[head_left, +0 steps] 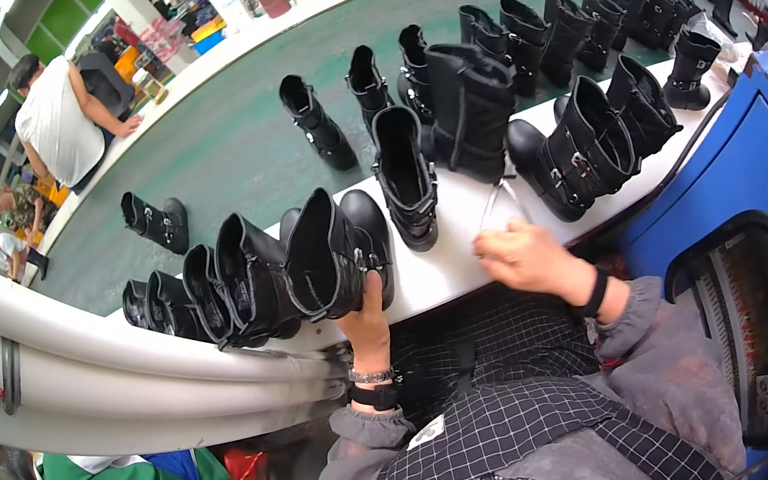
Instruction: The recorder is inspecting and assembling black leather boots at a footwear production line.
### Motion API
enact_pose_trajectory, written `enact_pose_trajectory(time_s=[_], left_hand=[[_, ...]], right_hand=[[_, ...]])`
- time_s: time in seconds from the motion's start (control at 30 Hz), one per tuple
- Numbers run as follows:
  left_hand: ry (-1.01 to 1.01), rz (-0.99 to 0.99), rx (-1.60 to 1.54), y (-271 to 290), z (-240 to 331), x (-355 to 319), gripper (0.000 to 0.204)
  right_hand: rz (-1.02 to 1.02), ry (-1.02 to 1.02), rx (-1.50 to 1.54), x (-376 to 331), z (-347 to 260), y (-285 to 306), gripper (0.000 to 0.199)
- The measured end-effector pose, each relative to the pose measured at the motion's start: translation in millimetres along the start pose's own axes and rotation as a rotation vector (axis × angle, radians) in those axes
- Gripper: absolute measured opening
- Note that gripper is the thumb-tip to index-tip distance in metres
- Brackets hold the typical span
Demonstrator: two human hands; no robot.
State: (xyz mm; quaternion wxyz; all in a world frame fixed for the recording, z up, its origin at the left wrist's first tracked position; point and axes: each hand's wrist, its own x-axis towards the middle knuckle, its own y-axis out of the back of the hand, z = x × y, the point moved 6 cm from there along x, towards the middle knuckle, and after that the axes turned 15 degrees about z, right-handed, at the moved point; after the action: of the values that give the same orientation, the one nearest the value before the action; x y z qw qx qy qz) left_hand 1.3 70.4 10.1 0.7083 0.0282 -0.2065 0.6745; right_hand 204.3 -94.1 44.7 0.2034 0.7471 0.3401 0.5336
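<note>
Black leather ankle boots with side buckles crowd the white tabletop, and the one in hand (331, 253) lies on its side at the near edge, its opening turned toward the viewer. The left hand (368, 315) reaches up from below and closes around the heel and sole of this boot, thumb against the back. The right hand (529, 255) is pinched shut around a small pair of metal scissors or snips (497, 205), whose thin blades point up toward the far side; its exact grip is partly hidden.

To the left of the held boot, a tight row of similar boots (203, 299) lies on its side along the near edge, which reads as a batch set down together. An upright boot (405, 176) stands just right of the held one, and a larger buckled pair (581, 153) stands further right beside the blue machine housing (755, 171). More boots travel along the green conveyor belt (228, 144) on the far side, spaced apart on the left and bunched at the far right.

Judging from this layout, work is in mid-flow: one boot is being handled and many on the belt remain. Which boots are already finished cannot be told from the picture.

A person in a white shirt (58, 116) leans on the far rail.
</note>
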Motion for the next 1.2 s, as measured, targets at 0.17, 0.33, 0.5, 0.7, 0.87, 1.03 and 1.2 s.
enact_pose_trajectory(time_s=[0.17,0.33,0.5,0.7,0.87,1.03,1.2], left_hand=[[0.080,0.074,-0.052,11,-5,1,0.039],[0.009,0.049,-0.016,3,-2,-3,0.040],[0.014,0.022,-0.042,-1,4,-3,0.038],[0.038,-0.036,0.048,-2,17,0,0.042],[0.318,0.110,-0.143,11,14,-17,0.043],[0.460,0.121,-0.444,1,4,-53,0.040],[0.583,0.047,-0.520,-2,-6,-62,0.052]], right_hand=[[0.051,-0.179,-0.148,-12,32,51,0.009],[0.218,-0.196,-0.241,5,-13,51,0.021],[0.492,-0.273,0.027,53,-44,-27,0.082],[0.412,-0.693,0.390,48,11,-75,0.052],[0.409,-0.469,0.138,18,29,-4,0.040],[0.525,-0.691,0.176,-15,30,28,0.058],[0.515,-0.584,0.358,-33,-26,51,0.068]])
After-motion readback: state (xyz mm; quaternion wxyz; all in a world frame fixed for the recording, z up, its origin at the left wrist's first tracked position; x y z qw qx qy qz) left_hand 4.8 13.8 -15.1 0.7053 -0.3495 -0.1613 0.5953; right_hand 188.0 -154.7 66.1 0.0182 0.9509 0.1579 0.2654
